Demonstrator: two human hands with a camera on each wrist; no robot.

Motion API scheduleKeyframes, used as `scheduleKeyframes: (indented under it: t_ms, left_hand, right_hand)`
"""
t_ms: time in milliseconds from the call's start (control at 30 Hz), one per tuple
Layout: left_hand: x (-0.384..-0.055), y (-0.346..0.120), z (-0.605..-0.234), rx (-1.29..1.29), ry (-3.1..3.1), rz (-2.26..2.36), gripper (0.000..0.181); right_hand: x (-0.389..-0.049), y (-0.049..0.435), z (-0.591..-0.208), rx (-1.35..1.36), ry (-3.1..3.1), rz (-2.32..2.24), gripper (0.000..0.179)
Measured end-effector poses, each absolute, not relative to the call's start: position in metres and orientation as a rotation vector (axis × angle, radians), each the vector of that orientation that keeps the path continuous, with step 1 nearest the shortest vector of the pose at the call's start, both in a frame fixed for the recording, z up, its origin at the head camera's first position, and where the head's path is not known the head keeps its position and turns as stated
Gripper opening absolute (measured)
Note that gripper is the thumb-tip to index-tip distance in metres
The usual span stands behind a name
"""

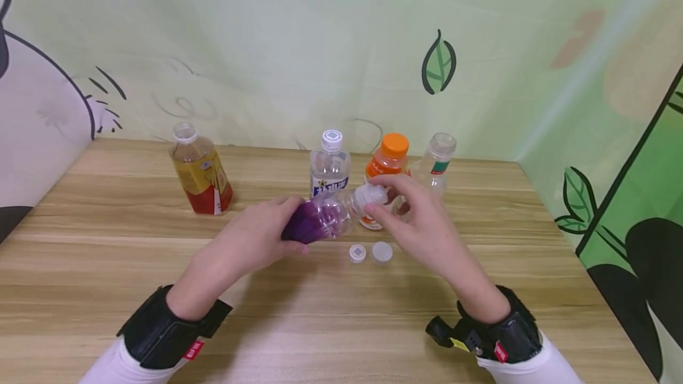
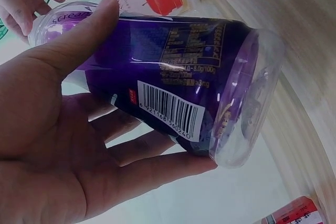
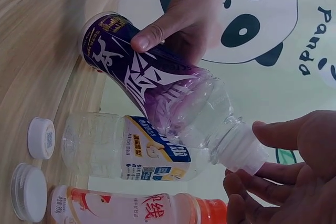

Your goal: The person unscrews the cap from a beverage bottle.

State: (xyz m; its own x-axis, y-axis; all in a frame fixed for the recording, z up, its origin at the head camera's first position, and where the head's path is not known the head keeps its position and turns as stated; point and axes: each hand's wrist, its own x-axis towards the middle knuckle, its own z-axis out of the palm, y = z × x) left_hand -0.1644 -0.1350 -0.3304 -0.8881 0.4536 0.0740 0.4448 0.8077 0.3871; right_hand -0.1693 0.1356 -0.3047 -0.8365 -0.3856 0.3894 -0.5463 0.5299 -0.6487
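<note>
My left hand (image 1: 248,237) grips a clear bottle with a purple label (image 1: 312,219), tilted above the table with its neck toward the right. In the left wrist view, the thumb lies along one side of the purple label (image 2: 131,56) and the fingers support it from below. A translucent white cap (image 1: 370,195) sits on the bottle's mouth. Thumb and fingers of my right hand (image 1: 427,230) pinch this cap, as the right wrist view shows from the side. Two loose white caps, a small one (image 1: 357,253) and a wider one (image 1: 382,252), lie below the bottle.
Behind the hands stand a white-capped clear bottle (image 1: 330,165), an orange-capped bottle (image 1: 393,148) and an uncapped clear bottle (image 1: 440,150). A yellow-and-red-labelled bottle (image 1: 200,173) without a cap is at the left. A printed cloth (image 1: 299,46) hangs along the table's back edge.
</note>
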Motion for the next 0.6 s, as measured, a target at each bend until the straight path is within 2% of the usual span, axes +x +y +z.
scheduleKeyframes:
  t_ms: [600]
  left_hand:
    - [-0.1652, -0.1346, -0.3303, 0.728, 2.971, 0.63, 0.061]
  right_hand:
    - [-0.1684, 0.1363, -0.3023, 0.871, -2.562, 1.158, 0.041]
